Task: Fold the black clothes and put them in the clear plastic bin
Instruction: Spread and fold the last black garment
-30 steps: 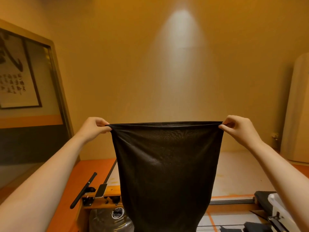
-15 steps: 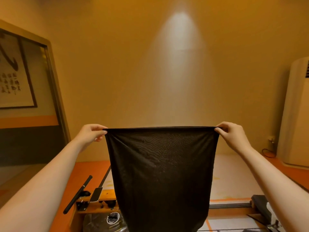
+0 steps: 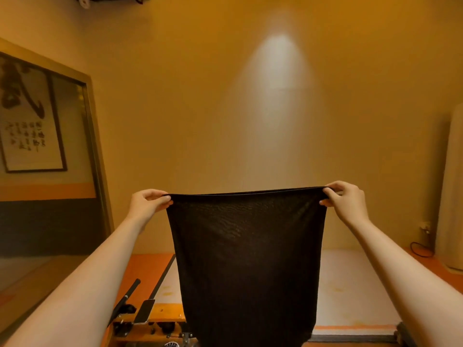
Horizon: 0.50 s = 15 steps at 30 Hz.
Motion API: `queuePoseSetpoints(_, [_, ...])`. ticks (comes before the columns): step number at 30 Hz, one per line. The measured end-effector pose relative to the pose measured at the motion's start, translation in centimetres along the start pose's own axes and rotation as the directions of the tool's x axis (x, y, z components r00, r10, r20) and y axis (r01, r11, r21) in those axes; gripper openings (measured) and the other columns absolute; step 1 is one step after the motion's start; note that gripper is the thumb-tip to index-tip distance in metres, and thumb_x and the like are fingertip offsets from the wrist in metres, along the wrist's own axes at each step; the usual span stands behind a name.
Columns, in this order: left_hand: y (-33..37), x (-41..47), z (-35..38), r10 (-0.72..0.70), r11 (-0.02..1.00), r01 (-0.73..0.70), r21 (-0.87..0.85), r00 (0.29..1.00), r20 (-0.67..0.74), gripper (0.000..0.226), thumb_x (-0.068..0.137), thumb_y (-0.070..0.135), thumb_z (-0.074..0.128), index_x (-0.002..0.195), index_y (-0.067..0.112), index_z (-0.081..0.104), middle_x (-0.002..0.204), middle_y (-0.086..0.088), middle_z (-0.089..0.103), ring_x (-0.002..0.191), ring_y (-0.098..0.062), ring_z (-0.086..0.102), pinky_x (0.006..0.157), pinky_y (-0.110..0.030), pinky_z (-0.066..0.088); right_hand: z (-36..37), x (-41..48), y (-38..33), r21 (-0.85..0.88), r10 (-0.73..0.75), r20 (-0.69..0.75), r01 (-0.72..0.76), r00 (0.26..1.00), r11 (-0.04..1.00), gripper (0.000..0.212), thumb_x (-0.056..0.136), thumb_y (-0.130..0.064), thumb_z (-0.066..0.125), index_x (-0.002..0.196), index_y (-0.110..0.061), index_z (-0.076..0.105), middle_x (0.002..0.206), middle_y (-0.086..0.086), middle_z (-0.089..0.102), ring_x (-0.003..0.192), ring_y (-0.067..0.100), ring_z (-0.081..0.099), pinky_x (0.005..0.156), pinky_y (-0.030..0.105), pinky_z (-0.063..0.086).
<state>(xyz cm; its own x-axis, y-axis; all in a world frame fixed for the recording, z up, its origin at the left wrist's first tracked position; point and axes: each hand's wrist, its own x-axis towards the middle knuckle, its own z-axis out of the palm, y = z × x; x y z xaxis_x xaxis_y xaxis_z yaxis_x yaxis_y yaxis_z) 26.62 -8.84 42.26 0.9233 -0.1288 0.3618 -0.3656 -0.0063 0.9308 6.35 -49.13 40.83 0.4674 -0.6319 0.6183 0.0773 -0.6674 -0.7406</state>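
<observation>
The black garment (image 3: 246, 266) hangs between my left hand (image 3: 147, 202) and right hand (image 3: 347, 200), each pinching a top corner, arms outstretched.

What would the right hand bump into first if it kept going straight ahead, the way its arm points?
Probably the yellow wall. The right hand, pinching the black cloth, has nothing else visibly ahead, though the wall's distance is unclear.
</observation>
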Motion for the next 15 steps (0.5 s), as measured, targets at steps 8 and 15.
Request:
queuePoseSetpoints(8, [2.5, -0.1, 0.8, 0.067, 0.997, -0.071, -0.032, 0.993, -0.101, 0.014, 0.092, 0.008, 0.063, 0.106, 0.005, 0.065, 0.083, -0.008, 0.067, 0.051, -0.004, 0.065, 0.054, -0.013, 0.054, -0.6, 1.4, -3.0, 0.182, -0.067, -0.052, 0.076, 0.996, 0.980, 0.011, 0.096, -0.017, 0.057, 0.096, -0.009, 0.065, 0.087, 0.005, 0.067, 0.061, 0.020, 0.069, 0.063, 0.037, 0.057])
queuePoseSetpoints(15, [-0.9, -7.8, -0.5, -0.025, 0.995, 0.022, -0.092, 0.999, -0.031, 0.012, 0.092, 0.008, 0.061, 0.103, 0.010, 0.067, 0.096, -0.013, 0.071, 0.082, -0.015, 0.073, 0.071, -0.020, 0.059, -2.4, -5.7, 1.5, 0.173, -0.060, 0.078, 0.045, 0.995, 0.984, 0.010, 0.092, -0.014, 0.063, 0.086, -0.019, 0.069, 0.072, 0.004, 0.067, 0.048, 0.008, 0.058, 0.050, 0.023, 0.047])
